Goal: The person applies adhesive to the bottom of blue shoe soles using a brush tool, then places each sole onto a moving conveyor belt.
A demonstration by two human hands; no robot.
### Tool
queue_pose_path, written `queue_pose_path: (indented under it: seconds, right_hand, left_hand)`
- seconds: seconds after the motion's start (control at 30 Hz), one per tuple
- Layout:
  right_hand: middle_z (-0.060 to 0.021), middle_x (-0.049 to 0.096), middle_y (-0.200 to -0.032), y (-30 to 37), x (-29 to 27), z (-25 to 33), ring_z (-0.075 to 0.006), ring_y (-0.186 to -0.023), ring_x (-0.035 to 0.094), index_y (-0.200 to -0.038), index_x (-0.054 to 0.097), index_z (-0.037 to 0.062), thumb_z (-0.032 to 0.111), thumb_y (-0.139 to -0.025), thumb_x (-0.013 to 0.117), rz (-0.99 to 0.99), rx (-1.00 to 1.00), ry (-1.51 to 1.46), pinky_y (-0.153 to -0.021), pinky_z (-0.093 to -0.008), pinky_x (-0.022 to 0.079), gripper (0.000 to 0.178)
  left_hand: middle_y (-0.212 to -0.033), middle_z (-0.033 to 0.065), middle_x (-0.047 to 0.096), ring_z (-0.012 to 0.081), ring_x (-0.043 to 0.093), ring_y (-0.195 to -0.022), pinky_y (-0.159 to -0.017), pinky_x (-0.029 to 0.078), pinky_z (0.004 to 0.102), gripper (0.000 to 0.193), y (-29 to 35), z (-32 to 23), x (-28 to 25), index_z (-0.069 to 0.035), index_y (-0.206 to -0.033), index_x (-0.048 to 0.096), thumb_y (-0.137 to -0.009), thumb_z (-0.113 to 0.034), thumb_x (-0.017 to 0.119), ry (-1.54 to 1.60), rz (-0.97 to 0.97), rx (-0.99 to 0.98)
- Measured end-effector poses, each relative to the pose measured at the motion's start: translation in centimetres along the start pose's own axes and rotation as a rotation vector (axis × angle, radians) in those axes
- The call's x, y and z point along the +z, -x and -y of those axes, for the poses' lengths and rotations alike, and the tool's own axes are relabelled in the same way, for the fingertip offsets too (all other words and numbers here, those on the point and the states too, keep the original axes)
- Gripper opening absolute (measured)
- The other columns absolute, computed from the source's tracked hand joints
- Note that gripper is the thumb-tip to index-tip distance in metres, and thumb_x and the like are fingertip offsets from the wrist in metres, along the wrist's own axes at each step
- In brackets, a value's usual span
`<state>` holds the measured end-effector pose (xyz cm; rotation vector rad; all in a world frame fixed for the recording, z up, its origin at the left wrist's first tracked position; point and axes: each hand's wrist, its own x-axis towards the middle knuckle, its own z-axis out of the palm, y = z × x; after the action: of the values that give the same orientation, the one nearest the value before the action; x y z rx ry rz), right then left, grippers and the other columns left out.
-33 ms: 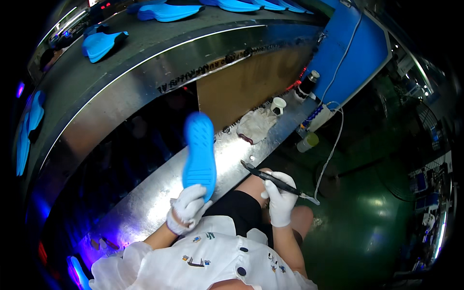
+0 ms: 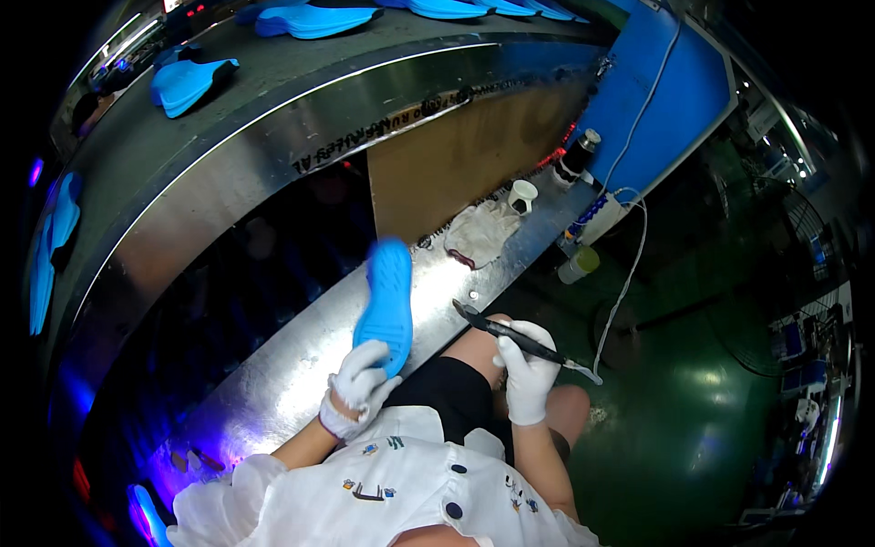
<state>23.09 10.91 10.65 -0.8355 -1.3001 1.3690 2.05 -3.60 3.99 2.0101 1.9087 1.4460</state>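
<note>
Evidently has the left grip [image 2: 358, 383], gloved in white, closed around the near end of a blue sole [image 2: 387, 301], and holds that sole over the metal surface [image 2: 301, 365], far end pointing away from the body. Has the right grip [image 2: 529, 369], also gloved, closed around a black, pen-like tool [image 2: 510, 332] to the right of the sole, tip toward the sole but clearly apart from it. Is probably partway through: sole and tool both in hand, not yet touching. Cannot tell of any finished work on the sole, seen with a blurred far end. Judging from the blue pieces [image 2: 189, 84] on the belt [image 2: 328, 68], well beyond the sole, may have more left to handle. Includes also, beyond and right of the sole, a cloth [image 2: 481, 230] with a cup [image 2: 522, 196] just beside it.
</note>
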Motion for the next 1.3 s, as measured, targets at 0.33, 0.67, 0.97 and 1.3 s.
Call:
queue_pose_path:
  seconds: [0.33,0.67,0.97,1.3]
  right_hand:
    - [-0.0008,0.065,-0.091,-1.0,0.9,-3.0,-0.0062,-0.081,0.058,-0.102,0.067,-0.0016,0.006,-0.086,0.075,-0.041,0.014,0.115,-0.073,-0.0213,0.047,0.020]
    - [-0.0053,0.069,-0.093,-0.5,1.1,-4.2,-0.0126,-0.083,0.064,-0.102,0.067,-0.0026,0.003,-0.087,0.072,-0.007,0.050,0.143,-0.078,-0.0266,0.051,0.017]
    - [-0.0109,0.067,-0.080,-4.9,5.4,-3.3,-0.0268,-0.072,0.066,-0.093,0.070,0.0085,0.014,-0.081,0.075,0.147,-0.329,0.799,-0.067,-0.0357,0.052,0.014]
    - [-0.0050,0.067,-0.084,-3.7,5.7,2.8,-0.0213,-0.076,0.063,-0.088,0.069,0.0080,0.010,-0.073,0.081,0.311,-0.842,0.852,-0.090,-0.0408,0.044,0.019]
  left_hand:
    - [-0.125,0.0232,0.057,0.0306,0.060,-0.109,-0.093,0.053,0.0438,0.074,-1.1,9.7,3.1,-0.001,-0.132,0.050,-0.094,-0.064,0.041,1.891,0.015,-1.005]
    - [-0.126,0.0260,0.056,0.0419,0.059,-0.104,-0.090,0.051,0.0539,0.104,-4.7,5.8,6.9,0.002,-0.141,0.044,-0.089,-0.083,0.012,2.101,-0.137,-1.460]
    - [-0.116,0.0239,0.063,0.0365,0.065,-0.093,-0.074,0.055,0.0451,0.082,-5.8,0.8,7.3,-0.001,-0.134,0.052,-0.096,-0.069,0.027,2.064,-0.100,-1.215]
    - [-0.123,0.0214,0.062,0.0382,0.063,-0.108,-0.084,0.057,0.0488,0.077,-5.6,-1.3,5.5,-0.010,-0.137,0.051,-0.094,-0.070,0.031,2.405,0.182,-0.951]
